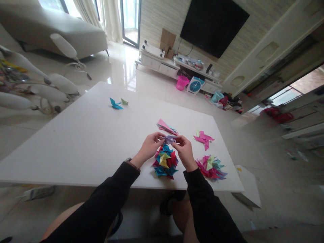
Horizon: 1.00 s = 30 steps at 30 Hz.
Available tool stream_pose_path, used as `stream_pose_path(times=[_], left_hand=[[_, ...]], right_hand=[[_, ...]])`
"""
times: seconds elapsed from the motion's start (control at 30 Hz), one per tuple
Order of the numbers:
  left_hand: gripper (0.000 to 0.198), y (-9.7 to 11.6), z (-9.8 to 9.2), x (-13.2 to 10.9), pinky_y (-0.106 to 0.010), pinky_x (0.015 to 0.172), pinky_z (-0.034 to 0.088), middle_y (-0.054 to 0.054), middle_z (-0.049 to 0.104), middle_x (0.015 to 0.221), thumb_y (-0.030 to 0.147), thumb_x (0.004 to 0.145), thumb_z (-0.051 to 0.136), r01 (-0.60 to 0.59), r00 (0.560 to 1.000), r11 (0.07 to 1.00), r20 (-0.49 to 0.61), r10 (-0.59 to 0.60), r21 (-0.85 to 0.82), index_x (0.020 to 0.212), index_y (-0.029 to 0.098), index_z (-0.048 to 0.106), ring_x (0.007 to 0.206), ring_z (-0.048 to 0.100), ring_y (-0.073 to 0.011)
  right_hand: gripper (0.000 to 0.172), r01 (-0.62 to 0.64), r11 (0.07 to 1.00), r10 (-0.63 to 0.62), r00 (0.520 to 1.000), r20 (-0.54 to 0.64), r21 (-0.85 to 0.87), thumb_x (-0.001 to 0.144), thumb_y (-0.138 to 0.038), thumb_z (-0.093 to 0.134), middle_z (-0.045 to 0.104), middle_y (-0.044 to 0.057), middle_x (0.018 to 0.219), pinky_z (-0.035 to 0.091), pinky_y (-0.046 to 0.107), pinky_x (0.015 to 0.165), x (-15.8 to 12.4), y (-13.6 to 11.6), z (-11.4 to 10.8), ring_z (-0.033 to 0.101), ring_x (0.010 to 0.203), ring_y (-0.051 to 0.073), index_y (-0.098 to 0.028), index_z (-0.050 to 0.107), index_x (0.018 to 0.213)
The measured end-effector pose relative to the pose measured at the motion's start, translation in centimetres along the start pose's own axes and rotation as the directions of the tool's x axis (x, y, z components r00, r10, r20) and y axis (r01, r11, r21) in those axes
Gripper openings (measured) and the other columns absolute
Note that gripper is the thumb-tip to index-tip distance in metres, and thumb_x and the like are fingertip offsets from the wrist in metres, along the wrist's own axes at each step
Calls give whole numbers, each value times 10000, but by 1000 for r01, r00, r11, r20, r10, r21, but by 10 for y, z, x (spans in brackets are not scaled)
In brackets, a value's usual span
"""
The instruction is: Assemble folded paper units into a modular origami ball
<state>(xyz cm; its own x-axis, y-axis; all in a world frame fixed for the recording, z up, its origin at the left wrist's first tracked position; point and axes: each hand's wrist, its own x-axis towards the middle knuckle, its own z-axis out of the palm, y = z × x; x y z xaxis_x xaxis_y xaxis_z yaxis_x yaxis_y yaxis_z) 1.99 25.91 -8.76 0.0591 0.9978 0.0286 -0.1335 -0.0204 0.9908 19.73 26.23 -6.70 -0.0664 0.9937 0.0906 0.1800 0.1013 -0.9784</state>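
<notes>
Lilac folded-paper piece (170, 139), pinched between left hand (152, 144) and right hand (184, 148)

Grips it at both ends — holds it by the far side of a rounded, multicoloured cluster of pointed paper folds (164, 161); cannot tell whether touching. Has nearby, on the white rectangular table (88, 145), a slim, pink-topped paper stack (165, 126) — and a magenta-and-green heap of folded paper (210, 167).

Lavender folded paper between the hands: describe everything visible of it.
The small lavender folded paper looks creased and angular, partly covered. The bare left hand and bare right hand pinch it from either side, just beyond the multicoloured folded-paper cluster. Its exact shape, and whether it touches that cluster, cannot be told.
</notes>
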Motion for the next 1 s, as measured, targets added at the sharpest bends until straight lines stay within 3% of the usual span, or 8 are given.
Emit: stream_pose_path(times=[0.67, 1.0], left_hand=[[275, -5, 2, -2, -307, 654, 548, -57, 714, 774, 365, 774, 724, -12, 999, 1000, 43, 12, -8, 938, 149, 681, 684, 676, -174], [316, 2, 3, -4, -315, 658, 554, -54, 716, 768, 387, 734, 765, 26, 999, 999, 35, -26, -27, 926, 152, 676, 662, 673, -171]], right_hand=[[163, 13, 998, -14, 999, -28, -54, 728, -283, 723, 680, -5, 804, 480, 268, 653, 1, -1, 0, 616, 736, 154, -201, 665, 857], [169, 15, 996, -18, 999, -36, -94, 725, -298, 717, 678, -2, 814, 500, 258, 636, 0, 1, 2, 623, 749, 157, -204, 660, 853]])
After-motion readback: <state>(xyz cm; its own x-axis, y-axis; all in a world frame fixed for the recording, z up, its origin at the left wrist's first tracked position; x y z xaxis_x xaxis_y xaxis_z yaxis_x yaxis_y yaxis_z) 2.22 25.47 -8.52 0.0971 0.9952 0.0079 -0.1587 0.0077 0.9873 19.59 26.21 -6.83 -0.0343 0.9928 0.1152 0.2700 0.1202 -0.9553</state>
